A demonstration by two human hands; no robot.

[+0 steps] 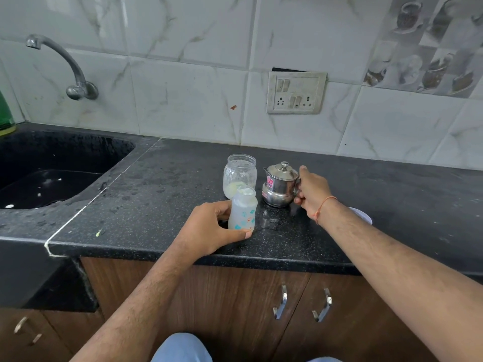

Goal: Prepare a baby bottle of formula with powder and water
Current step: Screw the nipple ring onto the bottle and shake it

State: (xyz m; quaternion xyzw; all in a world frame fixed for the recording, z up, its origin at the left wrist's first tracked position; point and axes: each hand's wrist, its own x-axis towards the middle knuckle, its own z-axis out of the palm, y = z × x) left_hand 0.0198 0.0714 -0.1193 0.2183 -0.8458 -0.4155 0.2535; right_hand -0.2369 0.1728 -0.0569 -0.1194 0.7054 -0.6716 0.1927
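Note:
A small frosted baby bottle (pixel 243 209) with coloured prints stands upright and uncapped on the black counter (pixel 156 199). My left hand (pixel 211 228) is wrapped around its lower part. Behind it is a clear glass jar (pixel 240 175), open, with pale powder at the bottom. To the right stands a lidded steel pot (pixel 280 185) with a pink sticker and a spout facing left. My right hand (pixel 312 193) grips its handle on the right side; the pot rests on the counter.
A black sink (pixel 52 176) lies to the left under a wall tap (pixel 65 66). A white round lid (pixel 362 214) shows partly behind my right forearm. A switch and socket plate (pixel 296 92) is on the tiled wall. Cabinet doors with metal handles (pixel 281 301) are below.

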